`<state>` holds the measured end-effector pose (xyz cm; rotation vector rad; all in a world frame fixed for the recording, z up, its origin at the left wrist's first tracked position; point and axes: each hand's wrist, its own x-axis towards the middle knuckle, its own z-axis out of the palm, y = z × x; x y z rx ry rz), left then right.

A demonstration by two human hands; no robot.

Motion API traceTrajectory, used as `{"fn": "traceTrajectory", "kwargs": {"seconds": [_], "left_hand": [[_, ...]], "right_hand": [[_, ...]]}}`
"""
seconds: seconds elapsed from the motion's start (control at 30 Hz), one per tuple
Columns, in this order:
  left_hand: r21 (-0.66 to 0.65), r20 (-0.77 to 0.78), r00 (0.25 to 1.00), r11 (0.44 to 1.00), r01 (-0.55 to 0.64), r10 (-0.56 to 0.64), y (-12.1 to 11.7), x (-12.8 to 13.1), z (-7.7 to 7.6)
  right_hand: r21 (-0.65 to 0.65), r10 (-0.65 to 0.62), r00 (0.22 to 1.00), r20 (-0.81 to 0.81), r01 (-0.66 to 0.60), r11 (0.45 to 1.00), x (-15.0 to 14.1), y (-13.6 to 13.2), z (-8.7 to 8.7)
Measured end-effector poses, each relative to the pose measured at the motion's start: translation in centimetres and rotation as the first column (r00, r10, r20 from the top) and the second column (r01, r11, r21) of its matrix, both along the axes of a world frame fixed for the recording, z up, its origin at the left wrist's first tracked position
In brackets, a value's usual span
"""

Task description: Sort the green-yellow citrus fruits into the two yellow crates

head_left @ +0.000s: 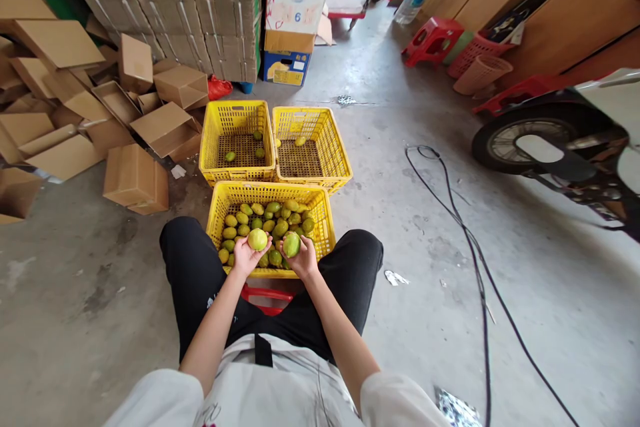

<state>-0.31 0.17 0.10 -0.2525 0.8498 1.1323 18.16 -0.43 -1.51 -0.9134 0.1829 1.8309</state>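
Note:
My left hand (246,256) holds a yellow-green lemon (257,239) resting on its fingers. In my right hand (305,259) is a greener lemon (291,244), gripped between thumb and fingers. Both hands are above the near yellow crate (320,203), which contains many yellow and green lemons (273,207) piled together. Behind it stand two more yellow crates side by side. Several green fruits lie in the back left crate (237,107), and a couple of yellowish ones in the back right crate (340,153).
Cardboard boxes (165,127) lie heaped at the left. A blue box (286,67) stands beyond the crates. A black cable (470,237) runs across the floor at the right, near a motorcycle wheel (520,140). Red stools (433,40) stand farther back.

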Motion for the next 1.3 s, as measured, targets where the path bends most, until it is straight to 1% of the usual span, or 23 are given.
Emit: {"fn": "traceTrajectory", "kwargs": {"seconds": [0.07,0.13,0.3,0.4,0.47,0.57,0.63,0.7,0.77,0.87,0.97,1.07,1.2,1.3], "left_hand": [[0.009,0.0,1.0,1.0,0.008,-0.008,0.0,0.0,-0.1],[0.022,-0.012,1.0,0.999,0.028,-0.027,0.0,0.1,-0.3],[0.031,-0.068,0.995,0.996,0.079,-0.077,-0.2,0.2,-1.4],[0.039,-0.062,0.989,0.99,0.134,-0.131,-0.4,0.1,-1.8],[0.036,-0.054,0.984,0.985,0.171,-0.169,-0.3,0.1,-1.6],[-0.014,-0.055,0.978,0.98,0.199,-0.2,0.0,0.0,-0.9],[-0.025,-0.056,0.98,0.982,0.187,-0.189,0.2,0.0,-0.4],[-0.02,-0.059,0.984,0.986,0.165,-0.166,0.3,-0.2,-0.1],[-0.042,-0.065,0.986,0.987,0.153,-0.156,0.3,-0.2,0.1],[-0.074,-0.047,0.989,0.987,0.139,-0.143,0.3,-0.3,0.2],[-0.058,0.024,0.993,0.992,0.113,-0.112,0.2,-0.2,0.1],[-0.046,0.064,0.991,0.992,0.117,-0.114,0.1,-0.1,0.1],[-0.052,-0.006,0.989,0.988,0.145,-0.145,0.3,0.1,0.0],[-0.072,-0.089,0.988,0.99,0.123,-0.129,0.4,0.2,-0.1]], "right_hand": [[0.015,-0.021,0.999,-0.042,0.021,1.0,0.0,0.0,0.1],[0.003,-0.028,0.997,-0.068,0.029,1.0,0.1,0.0,0.2],[-0.04,-0.052,0.993,-0.104,0.048,0.998,0.6,0.0,0.4],[-0.053,-0.052,0.993,-0.103,0.046,0.998,0.9,0.0,0.4],[-0.037,-0.063,0.996,-0.069,0.06,0.998,0.7,0.0,0.4],[0.048,-0.082,0.996,-0.029,0.084,0.995,0.3,0.0,0.4],[0.086,-0.054,0.998,-0.022,0.056,0.995,0.0,-0.1,0.4],[0.076,-0.007,1.0,-0.024,0.009,0.997,0.0,-0.1,0.3],[0.059,0.019,0.999,-0.038,-0.017,0.998,0.0,-0.1,0.1],[0.078,0.02,0.999,-0.049,-0.016,0.997,0.0,-0.1,-0.2],[0.085,0.017,0.999,-0.032,-0.014,0.996,0.0,0.0,-0.5],[0.09,0.02,1.0,-0.007,-0.019,0.996,-0.1,0.2,-0.6],[0.083,0.012,0.999,0.046,-0.016,0.996,0.0,0.2,-0.4],[0.079,0.005,0.997,0.076,-0.011,0.997,0.0,0.1,-0.2]]}}
